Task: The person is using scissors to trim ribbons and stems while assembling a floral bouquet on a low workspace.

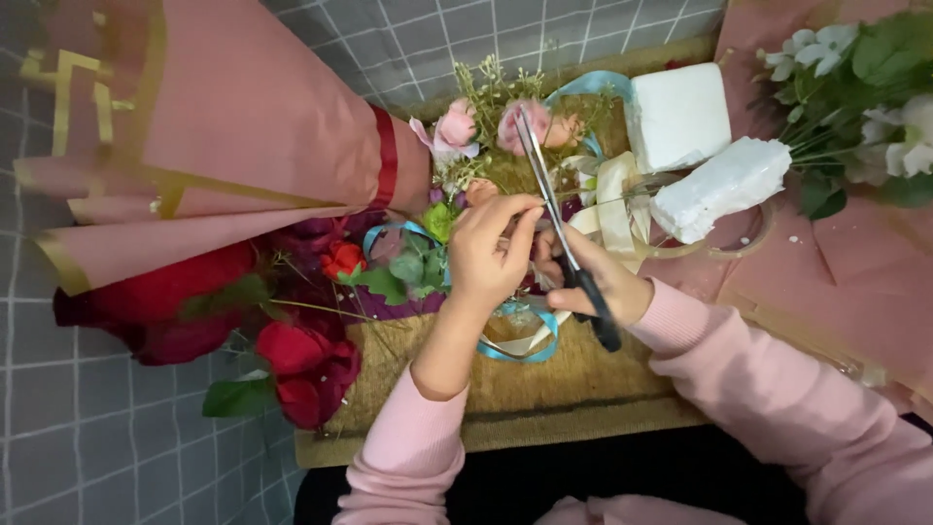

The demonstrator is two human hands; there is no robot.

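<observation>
The right hand point(598, 277) grips black scissors point(562, 224) pointing to 12 o'clock at the pink roses point(491, 124), while the left hand point(491, 255) pinches a thin stem point(622, 194).

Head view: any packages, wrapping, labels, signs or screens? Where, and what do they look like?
No labels, signs or screens.
Wrapped bouquet: upper left, cone of pink paper, gold edging, red band.
Pink wrapping sheet: right side, flat, under white flowers.
Two white foam blocks: top centre-right, chunky, plain.
</observation>
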